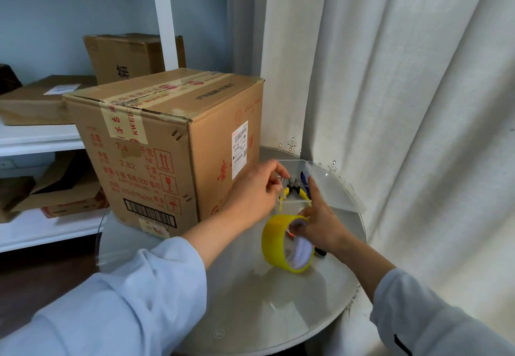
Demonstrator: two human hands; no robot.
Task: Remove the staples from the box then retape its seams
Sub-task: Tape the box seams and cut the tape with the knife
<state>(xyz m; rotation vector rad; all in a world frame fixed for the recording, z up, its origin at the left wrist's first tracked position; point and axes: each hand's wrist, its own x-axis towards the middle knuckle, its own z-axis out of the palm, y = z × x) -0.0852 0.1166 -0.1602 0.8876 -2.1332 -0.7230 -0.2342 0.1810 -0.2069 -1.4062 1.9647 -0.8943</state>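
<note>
A large brown cardboard box (pixel 156 143) stands on a round glass table (pixel 250 300), with printed tape across its top seam. Metal staples (pixel 177 134) show along its near vertical corner. To its right is a clear plastic container (pixel 296 164) with its lid (pixel 337 188) swung open. Yellow-handled pliers (pixel 296 190) and a blue tool lie inside. My left hand (pixel 255 191) pinches the container's near-left edge. My right hand (pixel 323 223) has fingers through the core of a yellow tape roll (pixel 274 240) tilted above the table, index finger pointing up at the lid.
White shelves (pixel 39 138) at the left carry several more cardboard boxes. A white curtain (pixel 404 104) hangs close behind and to the right of the table. A small black and yellow object (pixel 320 252) lies under my right wrist.
</note>
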